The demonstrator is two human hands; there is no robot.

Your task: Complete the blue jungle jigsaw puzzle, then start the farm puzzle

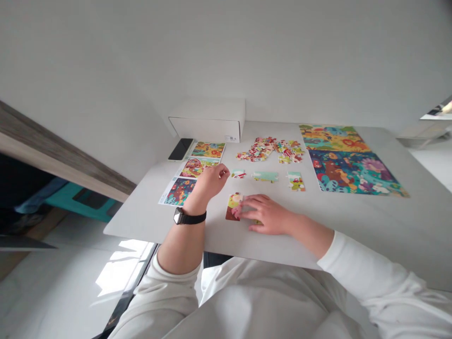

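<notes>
My left hand (212,180), with a dark watch (179,216) on the wrist, is raised over the table left of a small puzzle section with a red and white shape (238,174). Its fingers are curled together; whatever they may hold is hidden. My right hand (267,214) lies palm down, fingers stretched out and apart. Its fingertips touch the right side of a joined puzzle section (233,208) showing a pink animal on brown ground. Part of another greenish piece (258,222) peeks out under that hand. Beyond lie a pale blue joined section (264,176) and a green section (295,181).
A pile of loose puzzle pieces (261,148) lies farther back. Three picture cards, one with a barn (194,166), and a black phone (181,149) are at left. Behind stands a white box (208,123). Two finished-looking pictures (356,172) lie at right. A wall borders the table's back.
</notes>
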